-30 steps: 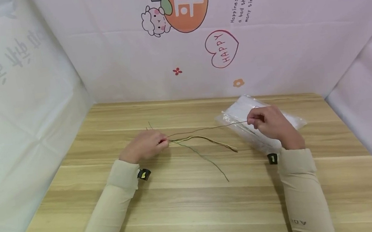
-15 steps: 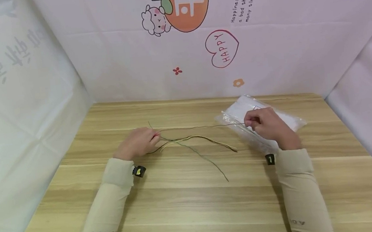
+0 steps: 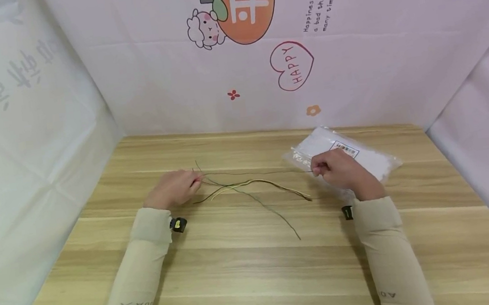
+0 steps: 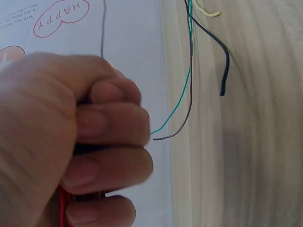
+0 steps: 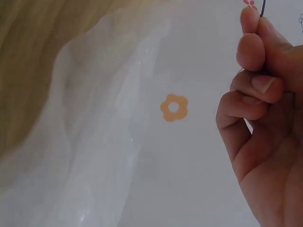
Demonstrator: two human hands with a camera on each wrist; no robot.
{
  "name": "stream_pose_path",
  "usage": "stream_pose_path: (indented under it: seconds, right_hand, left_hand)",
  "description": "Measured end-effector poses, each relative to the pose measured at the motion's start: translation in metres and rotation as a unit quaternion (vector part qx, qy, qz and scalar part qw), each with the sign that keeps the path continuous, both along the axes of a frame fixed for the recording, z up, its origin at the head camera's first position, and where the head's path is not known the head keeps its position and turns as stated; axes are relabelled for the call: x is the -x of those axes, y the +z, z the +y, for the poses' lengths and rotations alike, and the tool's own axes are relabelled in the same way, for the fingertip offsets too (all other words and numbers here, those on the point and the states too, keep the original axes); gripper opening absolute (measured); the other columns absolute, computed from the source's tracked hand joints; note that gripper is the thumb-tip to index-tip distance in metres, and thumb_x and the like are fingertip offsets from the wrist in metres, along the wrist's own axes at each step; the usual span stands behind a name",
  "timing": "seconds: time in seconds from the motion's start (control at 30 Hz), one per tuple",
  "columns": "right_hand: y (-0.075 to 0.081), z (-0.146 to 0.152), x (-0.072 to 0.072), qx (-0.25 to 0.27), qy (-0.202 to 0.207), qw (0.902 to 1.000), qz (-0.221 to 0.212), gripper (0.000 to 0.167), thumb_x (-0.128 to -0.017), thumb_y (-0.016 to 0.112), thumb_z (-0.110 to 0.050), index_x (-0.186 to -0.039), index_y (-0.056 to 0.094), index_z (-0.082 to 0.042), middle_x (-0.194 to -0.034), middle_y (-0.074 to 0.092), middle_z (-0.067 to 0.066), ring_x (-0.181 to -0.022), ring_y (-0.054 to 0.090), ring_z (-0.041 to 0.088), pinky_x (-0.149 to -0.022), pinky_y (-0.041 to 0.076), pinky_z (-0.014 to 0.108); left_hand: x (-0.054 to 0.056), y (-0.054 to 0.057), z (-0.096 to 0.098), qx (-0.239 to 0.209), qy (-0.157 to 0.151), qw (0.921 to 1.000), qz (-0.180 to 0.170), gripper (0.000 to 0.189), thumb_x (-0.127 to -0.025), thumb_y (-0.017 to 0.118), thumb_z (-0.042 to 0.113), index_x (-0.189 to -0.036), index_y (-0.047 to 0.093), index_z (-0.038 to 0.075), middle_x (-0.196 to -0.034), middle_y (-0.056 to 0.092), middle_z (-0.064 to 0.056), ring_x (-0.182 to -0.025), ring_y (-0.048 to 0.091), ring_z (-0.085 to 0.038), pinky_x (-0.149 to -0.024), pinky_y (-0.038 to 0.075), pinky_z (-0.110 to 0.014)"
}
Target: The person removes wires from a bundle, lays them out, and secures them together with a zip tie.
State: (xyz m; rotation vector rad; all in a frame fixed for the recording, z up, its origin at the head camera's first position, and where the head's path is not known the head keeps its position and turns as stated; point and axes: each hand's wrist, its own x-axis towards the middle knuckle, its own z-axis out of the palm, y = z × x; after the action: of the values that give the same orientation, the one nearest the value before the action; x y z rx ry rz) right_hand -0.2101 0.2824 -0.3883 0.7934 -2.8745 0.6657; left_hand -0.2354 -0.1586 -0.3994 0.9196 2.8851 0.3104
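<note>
Between my two hands a thin dark wire (image 3: 256,173) is stretched across the table. My left hand (image 3: 173,188) holds its left end in curled fingers; a red strand (image 4: 62,208) shows below them in the left wrist view. My right hand (image 3: 337,169) pinches the other end between thumb and index finger, over the plastic bag. Under the stretched wire lie a green wire (image 3: 274,210), plus black (image 4: 227,56), brown (image 4: 191,80) and yellow (image 4: 208,14) ones seen near the left hand in its wrist view. The held ends are hidden by the fingers.
A clear plastic bag (image 3: 374,160) with white contents and a barcode label (image 3: 346,149) lies at the back right, partly under the right hand. White printed cloth (image 3: 174,90) walls the wooden table (image 3: 259,281) at the back and sides.
My left hand has moved left, and the black and yellow wires have come out of it onto the table. My right hand has shifted left with its wire end, uncovering the bag's label.
</note>
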Motion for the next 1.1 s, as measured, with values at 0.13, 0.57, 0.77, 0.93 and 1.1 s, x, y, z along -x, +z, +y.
stream_pose_path:
  seconds: [0.13, 0.57, 0.77, 0.93, 1.1]
  right_hand:
    - [-0.001, -0.011, 0.000, -0.014, 0.010, 0.9995, -0.027, 0.030, -0.077, 0.047, 0.010, -0.068, 0.059, -0.016, -0.063, 0.044, -0.009, -0.063, 0.040, 0.009, -0.067, 0.037, 0.028]
    - [-0.011, -0.028, -0.001, -0.027, 0.004, 0.9953, -0.093, 0.024, -0.081, 0.052, 0.004, -0.071, 0.066, -0.013, -0.065, 0.054, -0.006, -0.061, 0.044, 0.011, -0.063, 0.041, 0.027]
    - [-0.012, -0.029, 0.000, -0.043, 0.011, 0.9932, -0.108, 0.024, -0.092, 0.064, -0.009, -0.070, 0.068, -0.016, -0.060, 0.050, -0.009, -0.057, 0.042, 0.009, -0.058, 0.038, 0.027]
    - [-0.011, -0.029, -0.001, -0.041, 0.010, 0.9943, -0.098, 0.018, -0.096, 0.070, -0.018, -0.080, 0.077, -0.015, -0.065, 0.061, -0.009, -0.059, 0.049, 0.009, -0.062, 0.044, 0.028]
    - [-0.004, -0.041, -0.004, -0.014, 0.035, 0.9971, -0.066, 0.015, -0.097, 0.070, -0.014, -0.085, 0.078, -0.010, -0.063, 0.060, -0.010, -0.057, 0.046, 0.006, -0.060, 0.042, 0.026]
  left_hand:
    - [0.001, -0.002, -0.001, 0.017, 0.017, 0.9997, -0.008, 0.037, -0.102, 0.048, 0.013, -0.068, 0.036, 0.020, -0.064, 0.032, 0.004, -0.060, 0.032, -0.011, -0.059, 0.030, -0.028]
    - [-0.003, 0.003, -0.009, 0.025, 0.090, 0.9924, -0.080, 0.036, -0.096, 0.050, 0.013, -0.064, 0.035, 0.020, -0.062, 0.033, 0.005, -0.059, 0.032, -0.012, -0.058, 0.028, -0.027]
    - [-0.005, 0.003, -0.002, 0.006, 0.070, 0.9957, -0.061, 0.036, -0.101, 0.048, 0.016, -0.067, 0.037, 0.020, -0.064, 0.034, 0.004, -0.060, 0.033, -0.012, -0.060, 0.030, -0.029]
    - [-0.007, 0.006, 0.011, -0.006, 0.041, 0.9977, -0.054, 0.037, -0.099, 0.052, 0.016, -0.066, 0.035, 0.019, -0.061, 0.030, 0.006, -0.057, 0.029, -0.011, -0.058, 0.026, -0.028]
    - [-0.011, 0.009, 0.025, -0.032, 0.010, 0.9974, -0.063, 0.042, -0.098, 0.060, 0.016, -0.064, 0.036, 0.019, -0.060, 0.029, 0.007, -0.056, 0.029, -0.010, -0.058, 0.027, -0.028]
